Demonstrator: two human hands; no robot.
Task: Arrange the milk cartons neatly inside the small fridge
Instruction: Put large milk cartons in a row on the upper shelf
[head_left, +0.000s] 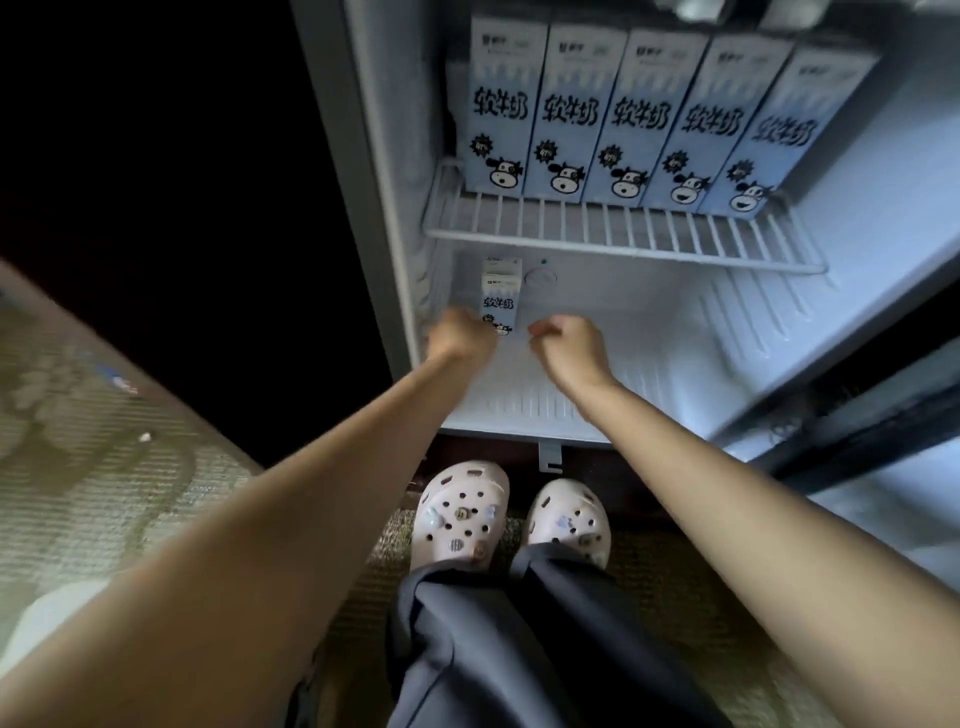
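The small fridge (395, 218) stands open in front of me. Several pale blue milk cartons (639, 114) with cow faces stand upright in a row on its white wire shelf (613, 234). One more milk carton (500, 293) stands upright at the back left of the lower compartment. My left hand (460, 338) is closed around the base of that carton. My right hand (569, 348) hovers just to its right with fingers curled in and nothing in them.
The white fridge floor (665, 338) stretches to the right of the lower carton. The open fridge door (893, 415) sits at the right. My two pale clogs (511, 514) stand on patterned carpet (93, 467) just below the fridge.
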